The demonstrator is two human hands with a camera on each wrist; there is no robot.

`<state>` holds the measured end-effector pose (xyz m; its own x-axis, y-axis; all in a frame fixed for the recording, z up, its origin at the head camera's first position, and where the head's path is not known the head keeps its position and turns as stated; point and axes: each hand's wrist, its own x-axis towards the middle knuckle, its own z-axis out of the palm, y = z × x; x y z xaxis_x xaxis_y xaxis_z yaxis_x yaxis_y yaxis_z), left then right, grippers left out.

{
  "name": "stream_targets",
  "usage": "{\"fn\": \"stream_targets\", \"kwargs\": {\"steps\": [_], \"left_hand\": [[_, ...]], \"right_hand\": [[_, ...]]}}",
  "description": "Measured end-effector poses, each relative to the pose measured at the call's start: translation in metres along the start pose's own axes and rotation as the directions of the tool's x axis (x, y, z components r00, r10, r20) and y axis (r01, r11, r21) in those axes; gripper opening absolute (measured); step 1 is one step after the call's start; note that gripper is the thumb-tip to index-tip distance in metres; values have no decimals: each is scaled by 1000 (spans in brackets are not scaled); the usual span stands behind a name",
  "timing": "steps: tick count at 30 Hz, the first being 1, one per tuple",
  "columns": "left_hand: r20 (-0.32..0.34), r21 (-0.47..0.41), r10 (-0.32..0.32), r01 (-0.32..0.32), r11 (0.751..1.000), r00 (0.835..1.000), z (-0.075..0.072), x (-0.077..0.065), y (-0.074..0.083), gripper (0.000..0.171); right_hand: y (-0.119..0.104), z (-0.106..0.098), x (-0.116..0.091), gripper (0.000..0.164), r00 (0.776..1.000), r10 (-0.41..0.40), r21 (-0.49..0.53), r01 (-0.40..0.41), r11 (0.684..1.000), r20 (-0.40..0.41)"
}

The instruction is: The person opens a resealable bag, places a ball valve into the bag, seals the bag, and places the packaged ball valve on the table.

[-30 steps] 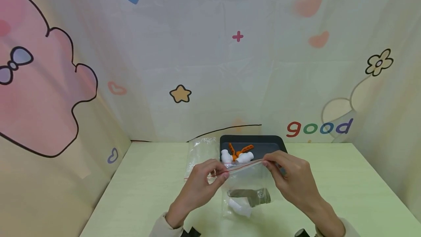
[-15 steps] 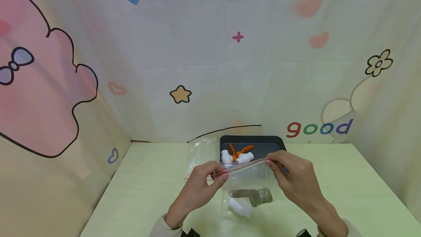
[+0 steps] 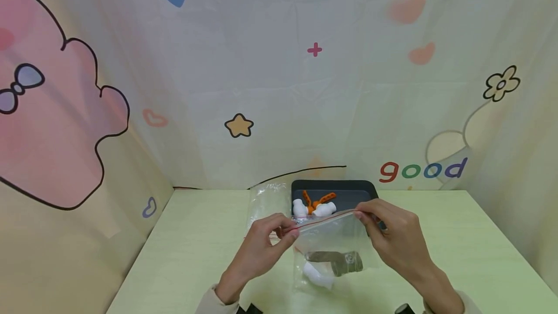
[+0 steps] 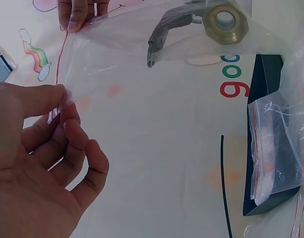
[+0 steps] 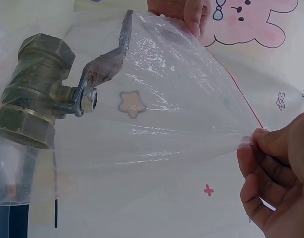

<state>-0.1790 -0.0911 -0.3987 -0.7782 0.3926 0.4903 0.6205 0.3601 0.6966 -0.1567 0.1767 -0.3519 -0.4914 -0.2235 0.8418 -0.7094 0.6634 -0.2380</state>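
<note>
A clear zip-lock bag (image 3: 329, 239) with a red line along its mouth is stretched between both hands. My left hand (image 3: 263, 246) pinches the left end of that edge between thumb and fingers. At the other end, my right hand (image 3: 394, 231) pinches the upper right corner. Inside the bag hangs a brass ball valve (image 5: 35, 94) with a lever handle, its hexagonal end (image 4: 225, 24) facing the left wrist camera. Below, in the head view, a white piece (image 3: 317, 275) shows beside the valve; whether it lies in this bag or in another beneath cannot be told.
Behind the hands stands a dark tray (image 3: 355, 197). White pieces (image 3: 324, 209) with orange handles (image 3: 327, 197) lie at its left, partly hidden by the held bag. Another clear bag (image 3: 268, 202) lies flat left of the tray. A printed curtain (image 3: 279, 86) rises behind the table.
My right hand has shifted slightly right and my left hand slightly left. The valve has swung a little to the right with the bag.
</note>
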Motion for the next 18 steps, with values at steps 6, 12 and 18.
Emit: {"fn": "stream_targets", "kwargs": {"steps": [6,12,18], "left_hand": [[-14,15,28,-28,999,1000,0,0,1,7],[25,-7,-22,22,1000,999,-1,-3,-1,11],[0,30,-7,7,1000,1000,-1,-4,-1,6]], "right_hand": [[0,-1,-1,33,1000,26,21,-26,999,11],[1,-3,-2,34,1000,27,10,-27,1000,-1],[2,-4,-3,32,999,40,13,-40,999,0]]}}
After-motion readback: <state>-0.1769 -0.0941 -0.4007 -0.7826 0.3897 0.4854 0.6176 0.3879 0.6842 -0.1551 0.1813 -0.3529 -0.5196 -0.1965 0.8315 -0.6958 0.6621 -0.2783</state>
